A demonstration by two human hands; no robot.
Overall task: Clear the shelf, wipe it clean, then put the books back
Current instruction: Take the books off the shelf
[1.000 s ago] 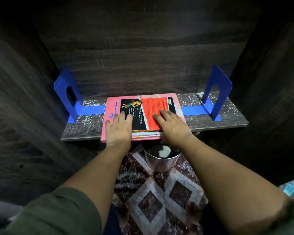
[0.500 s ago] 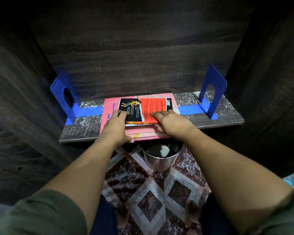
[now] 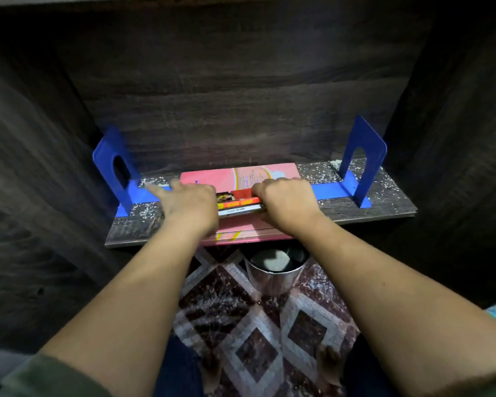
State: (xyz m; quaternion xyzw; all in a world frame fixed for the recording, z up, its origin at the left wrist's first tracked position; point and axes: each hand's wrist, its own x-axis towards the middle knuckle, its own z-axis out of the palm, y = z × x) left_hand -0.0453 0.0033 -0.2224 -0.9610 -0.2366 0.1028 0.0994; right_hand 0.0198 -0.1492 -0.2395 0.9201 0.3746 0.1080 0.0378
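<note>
Books (image 3: 241,224) lie flat mid-shelf at the centre of the frame: two top books (image 3: 239,204) on a wide pink book (image 3: 241,174) whose near edge overhangs the front of the shelf (image 3: 390,208). A second ago both hands lay flat on the stack. Now they have slid to the ends of the top books, whose spines have tipped up toward us.

The right grip (image 3: 287,202) is curled round their right end, clamped. The left grip (image 3: 190,203) covers their left end, blurred fingers stretched toward frame left, and we cannot tell whether it holds.

We judge clearing has only begun: the top books come off first and the pink book waits. White crumbs (image 3: 143,212) litter the shelf on both sides.

One bookend (image 3: 112,167) stands at frame left and another (image 3: 364,156) at frame right, both well apart from the stack, so there is room sideways. Toward us the way is open, above a bin (image 3: 275,266) below the shelf front.
</note>
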